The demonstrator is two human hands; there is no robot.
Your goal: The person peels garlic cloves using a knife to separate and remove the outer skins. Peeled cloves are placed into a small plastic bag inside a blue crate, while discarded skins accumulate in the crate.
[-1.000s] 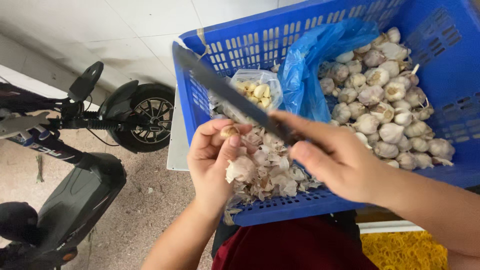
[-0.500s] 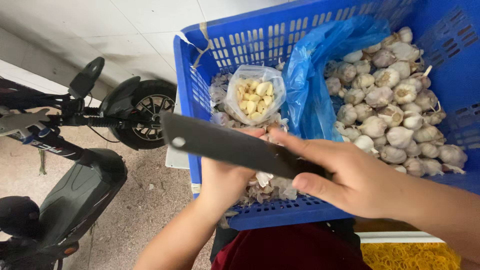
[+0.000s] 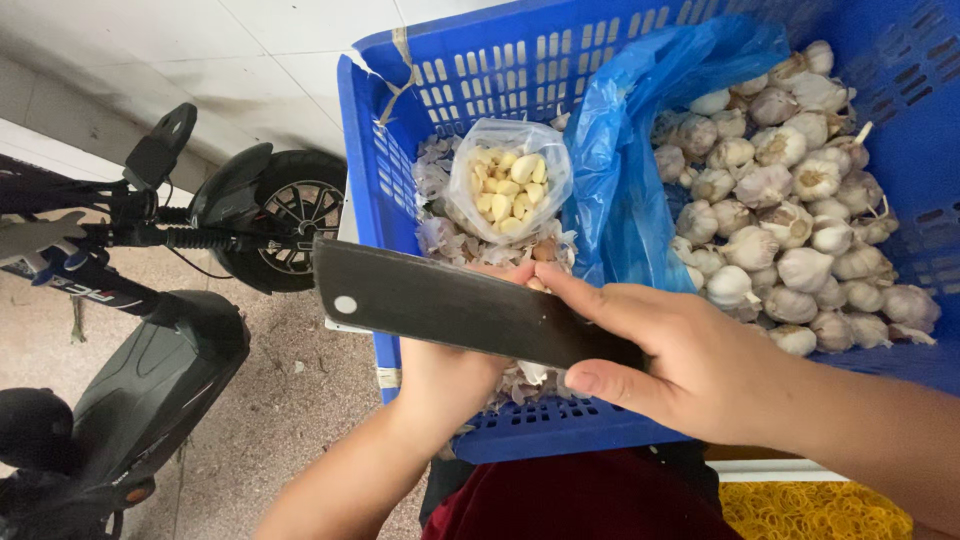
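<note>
Now right hand (image 3: 690, 370) grips one cleaver (image 3: 450, 305); left hand's (image 3: 450, 375) grip hidden beneath.

The dark cleaver (image 3: 460, 305) covers most of the left hand (image 3: 450, 370), so its fingers and whatever they pinch cannot be made out. The cleaver's handle is lost inside the right hand (image 3: 700, 375). The blue crate (image 3: 385, 150) runs off the top and right edges. The scooter (image 3: 150, 330) is cut by the left and bottom edges. The blue bag (image 3: 625, 180) hides some garlic bulbs (image 3: 790, 230).
</note>
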